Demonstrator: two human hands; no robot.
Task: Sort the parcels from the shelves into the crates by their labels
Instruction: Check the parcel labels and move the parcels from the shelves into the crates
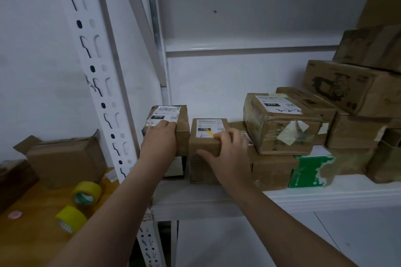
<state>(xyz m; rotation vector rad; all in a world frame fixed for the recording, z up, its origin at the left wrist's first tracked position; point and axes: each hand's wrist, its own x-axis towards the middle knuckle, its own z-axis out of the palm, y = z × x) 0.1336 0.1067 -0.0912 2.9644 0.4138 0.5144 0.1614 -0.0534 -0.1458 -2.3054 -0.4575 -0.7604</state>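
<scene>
Our left hand (159, 140) grips the box (183, 120) nearest the post (97, 84), our right hand (227, 154) the next box (204, 145). Stiff cardboard, probably light; we'd clamp top and front.

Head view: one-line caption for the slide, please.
At the white shelf, the left hand grips the end parcel and the right hand grips the neighbouring parcel, beside stacked cardboard boxes.

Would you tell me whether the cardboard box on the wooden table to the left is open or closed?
Open: the cardboard box has both end flaps sticking up and outward.
</scene>
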